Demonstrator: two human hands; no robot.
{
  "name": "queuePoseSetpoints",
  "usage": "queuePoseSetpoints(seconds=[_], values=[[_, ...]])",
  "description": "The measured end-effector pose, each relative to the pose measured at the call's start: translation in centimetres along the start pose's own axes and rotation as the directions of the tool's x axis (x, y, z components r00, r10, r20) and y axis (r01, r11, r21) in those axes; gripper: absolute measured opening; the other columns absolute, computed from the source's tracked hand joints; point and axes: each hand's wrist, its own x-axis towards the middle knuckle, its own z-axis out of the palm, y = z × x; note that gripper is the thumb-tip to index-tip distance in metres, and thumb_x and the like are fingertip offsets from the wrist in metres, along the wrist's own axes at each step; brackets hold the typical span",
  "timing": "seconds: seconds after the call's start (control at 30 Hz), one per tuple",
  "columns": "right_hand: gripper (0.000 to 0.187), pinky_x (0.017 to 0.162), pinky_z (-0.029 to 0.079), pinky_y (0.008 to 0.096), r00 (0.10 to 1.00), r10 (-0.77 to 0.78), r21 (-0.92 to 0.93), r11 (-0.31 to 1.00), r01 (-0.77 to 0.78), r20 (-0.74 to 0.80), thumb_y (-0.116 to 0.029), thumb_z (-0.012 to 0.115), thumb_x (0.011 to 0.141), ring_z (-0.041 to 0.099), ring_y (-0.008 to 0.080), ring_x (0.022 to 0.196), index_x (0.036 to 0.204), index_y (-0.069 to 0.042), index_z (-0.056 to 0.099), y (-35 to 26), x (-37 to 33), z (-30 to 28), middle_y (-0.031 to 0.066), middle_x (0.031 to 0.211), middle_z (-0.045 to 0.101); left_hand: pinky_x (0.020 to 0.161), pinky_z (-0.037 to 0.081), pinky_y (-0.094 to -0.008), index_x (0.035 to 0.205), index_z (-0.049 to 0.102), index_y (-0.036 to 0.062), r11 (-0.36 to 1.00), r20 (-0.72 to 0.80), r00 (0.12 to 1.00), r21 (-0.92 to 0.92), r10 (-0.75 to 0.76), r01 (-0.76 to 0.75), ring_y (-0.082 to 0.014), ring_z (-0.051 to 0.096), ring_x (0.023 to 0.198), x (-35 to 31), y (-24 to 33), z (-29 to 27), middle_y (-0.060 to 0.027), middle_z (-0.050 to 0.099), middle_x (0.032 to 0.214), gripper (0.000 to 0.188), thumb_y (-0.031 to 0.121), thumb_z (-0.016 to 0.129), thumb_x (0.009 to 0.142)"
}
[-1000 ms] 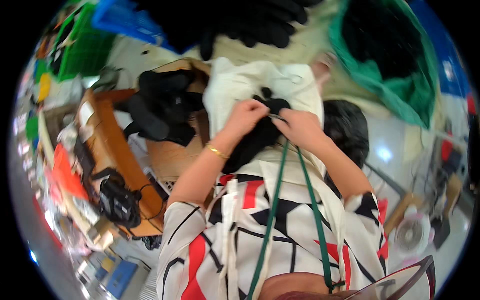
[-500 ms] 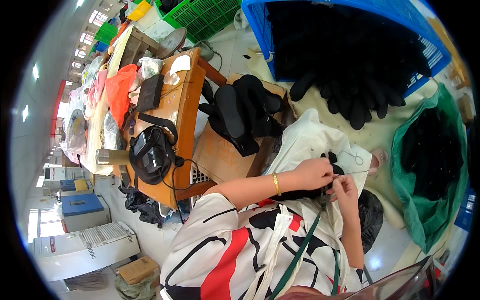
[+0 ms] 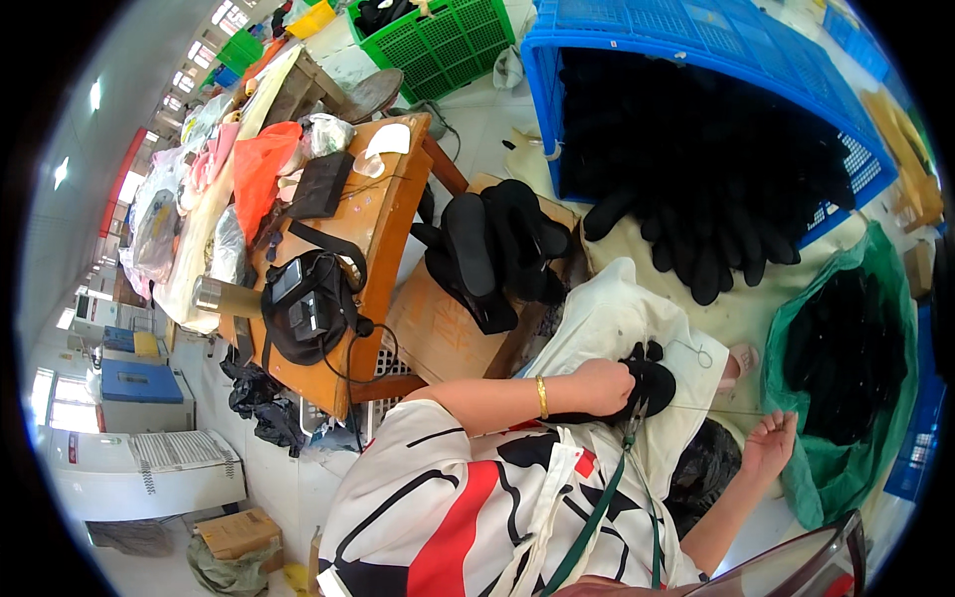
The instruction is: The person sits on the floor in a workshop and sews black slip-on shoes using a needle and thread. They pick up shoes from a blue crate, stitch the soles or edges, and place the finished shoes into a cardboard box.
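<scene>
My left hand, with a gold bracelet at the wrist, is closed on a black shoe-like piece lying over my lap. Its rounded end sticks out past my fist. Out to the right, my right hand is raised with fingers curled together; whatever they pinch is too small to make out. A small pair of snips hangs on a green lanyard against the black piece. White cloth covers my knees, and a thin dark loop of thread lies on it.
Black soled shoes are piled on a cardboard box ahead. A blue crate spills black pieces, and a green sack holds more at right. At left, a wooden table bears a black bag and a flask.
My right hand has pulled away from my left, out to the right toward the green sack. My left hand has shifted slightly left and down, and more of the black piece shows.
</scene>
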Motion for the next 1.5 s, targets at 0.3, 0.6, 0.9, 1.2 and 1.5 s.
queuePoseSetpoints(seconds=[0.3, 0.6, 0.9, 1.2, 1.5], values=[[0.021, 0.066, 0.045, 0.0249, 0.948, -0.308, -0.823, 0.517, 0.237, 0.079, -0.023, 0.055, 0.1, 0.051, 0.0088, 0.072, 0.104, -0.003, 0.059, 5.7, 1.6, -1.4, 0.0007, 0.087, 0.055, 0.073, 0.051, -0.0495, 0.085, 0.062, -0.0002, 0.996, 0.036, 0.998, -0.066, -0.058, 0.06, -0.0408, 0.065, 0.082, -0.5, 0.9, 0.1, -0.0206, 0.067, 0.085, 0.03, 0.03, 0.065, 0.082], [0.037, 0.065, 0.046, 0.025, 0.944, 0.27, -0.901, 0.431, 0.057, 0.189, -0.033, 0.055, 0.101, 0.053, 0.0103, 0.068, 0.085, 0.001, 0.059, 11.6, -0.1, 7.1, 0.0003, 0.072, 0.057, 0.071, 0.051, -0.0434, 0.089, 0.06, 0.0082, 0.978, -0.292, 0.934, 0.1, 0.205, -0.183, -0.0337, 0.063, 0.081, -1.9, 2.1, -4.2, -0.0142, 0.062, 0.078, 0.015, 0.019, 0.066, 0.081], [0.037, 0.055, 0.03, 0.0271, 0.881, 0.009, -0.851, 0.262, 0.455, 0.474, -0.02, 0.06, 0.098, 0.031, 0.0087, 0.065, 0.072, -0.004, 0.039, 13.6, -2.0, 11.0, -0.002, 0.068, 0.033, 0.068, 0.042, -0.0227, 0.081, 0.063, 0.0031, 0.181, -0.035, 0.945, -0.983, -0.324, 0.026, -0.0044, 0.049, 0.075, -1.1, 0.7, -5.1, 0.0043, 0.058, 0.079, 0.03, 0.031, 0.064, 0.093], [0.035, 0.052, 0.044, 0.0262, 0.962, 0.145, -0.873, 0.467, 0.139, 0.231, -0.028, 0.056, 0.099, 0.049, 0.0075, 0.058, 0.076, -0.002, 0.052, 14.5, -0.8, 10.3, 0.0012, 0.067, 0.051, 0.062, 0.046, -0.0252, 0.083, 0.064, -0.0004, 0.44, -0.245, 0.947, -0.888, -0.206, -0.133, -0.0059, 0.052, 0.07, -0.8, 0.7, -4.1, 0.0016, 0.061, 0.076, 0.019, 0.014, 0.077, 0.08], [0.039, 0.056, 0.043, 0.0255, 0.944, 0.182, -0.915, 0.351, 0.199, 0.276, -0.034, 0.058, 0.098, 0.05, 0.0084, 0.061, 0.076, -0.003, 0.05, 15.7, -0.2, 10.3, 0.0001, 0.068, 0.049, 0.069, 0.045, -0.0213, 0.092, 0.06, 0.0051, 0.174, -0.163, 0.933, -0.978, -0.321, -0.111, -0.0064, 0.053, 0.074, -1.6, -1.2, -4.0, 0.0042, 0.055, 0.08, 0.019, -0.006, 0.063, 0.077]])
